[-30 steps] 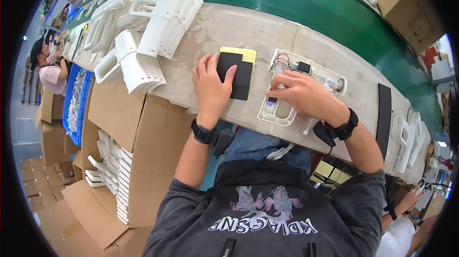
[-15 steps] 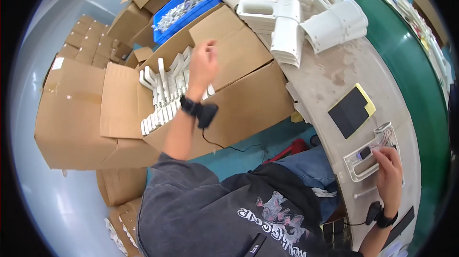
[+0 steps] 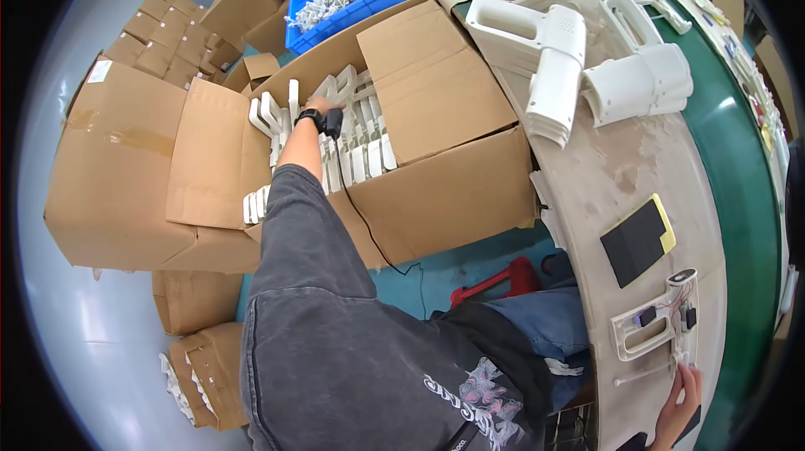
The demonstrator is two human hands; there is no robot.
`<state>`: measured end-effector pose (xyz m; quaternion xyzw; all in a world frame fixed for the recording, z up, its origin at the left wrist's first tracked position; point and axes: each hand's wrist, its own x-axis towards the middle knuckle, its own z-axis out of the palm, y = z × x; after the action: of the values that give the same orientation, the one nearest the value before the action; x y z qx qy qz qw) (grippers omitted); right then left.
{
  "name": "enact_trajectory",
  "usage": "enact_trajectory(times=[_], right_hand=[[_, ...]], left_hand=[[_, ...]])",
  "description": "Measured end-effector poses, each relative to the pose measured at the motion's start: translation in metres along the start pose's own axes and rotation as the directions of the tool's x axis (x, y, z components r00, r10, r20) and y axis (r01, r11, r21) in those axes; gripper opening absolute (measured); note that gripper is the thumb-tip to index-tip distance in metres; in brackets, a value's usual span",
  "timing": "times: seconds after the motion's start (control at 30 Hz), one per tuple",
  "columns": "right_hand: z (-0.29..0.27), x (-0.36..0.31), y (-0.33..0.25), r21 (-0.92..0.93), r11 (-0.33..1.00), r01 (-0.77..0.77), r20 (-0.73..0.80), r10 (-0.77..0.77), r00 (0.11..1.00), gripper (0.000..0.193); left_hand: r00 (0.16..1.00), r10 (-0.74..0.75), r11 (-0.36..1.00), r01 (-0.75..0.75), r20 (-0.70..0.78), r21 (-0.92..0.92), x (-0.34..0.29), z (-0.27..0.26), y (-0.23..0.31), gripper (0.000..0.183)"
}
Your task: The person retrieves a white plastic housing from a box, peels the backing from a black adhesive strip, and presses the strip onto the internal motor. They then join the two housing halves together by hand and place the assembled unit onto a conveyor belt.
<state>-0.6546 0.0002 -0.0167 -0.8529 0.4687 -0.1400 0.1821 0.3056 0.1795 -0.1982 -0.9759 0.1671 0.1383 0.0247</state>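
Note:
My left hand [image 3: 321,106] reaches down into an open cardboard box [image 3: 444,191] packed with rows of white plastic shells [image 3: 365,128]. Its fingers lie among the shells at the back, too small and partly hidden to show a grip. On the bench to the right rests an opened white handle housing [image 3: 644,342] with wires and dark parts inside. My right hand [image 3: 681,401] is at the housing's lower end, thumb and fingers drawn together. What they pinch, if anything, cannot be made out. A thin white rod [image 3: 641,375] lies beside the housing.
White gun-shaped casings [image 3: 558,57] are piled at the bench's far end. A black pad with a yellow edge [image 3: 635,241] lies on the bench. Behind the box stands a blue bin [image 3: 360,11] of small parts. More cartons [image 3: 163,36] are stacked at the left; a green strip [image 3: 750,199] borders the bench.
My left hand has gone from above the box down among the shells. My right hand has moved from the housing's middle to its lower end. The view has shifted.

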Motion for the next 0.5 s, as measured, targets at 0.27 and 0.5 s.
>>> enact_trajectory(times=[0.27,0.5], right_hand=[[-0.023,-0.029,-0.017,-0.176,0.96,-0.217,-0.031,0.215,0.976,0.018],[-0.022,-0.028,-0.055,-0.187,0.913,-0.362,-0.024,0.365,0.931,0.021]], left_hand=[[1.0,-0.013,0.999,0.013,0.004,0.038,0.009,0.041,-0.03,0.077],[0.991,-0.096,0.991,0.086,0.094,0.106,0.008,0.066,0.013,0.046]])
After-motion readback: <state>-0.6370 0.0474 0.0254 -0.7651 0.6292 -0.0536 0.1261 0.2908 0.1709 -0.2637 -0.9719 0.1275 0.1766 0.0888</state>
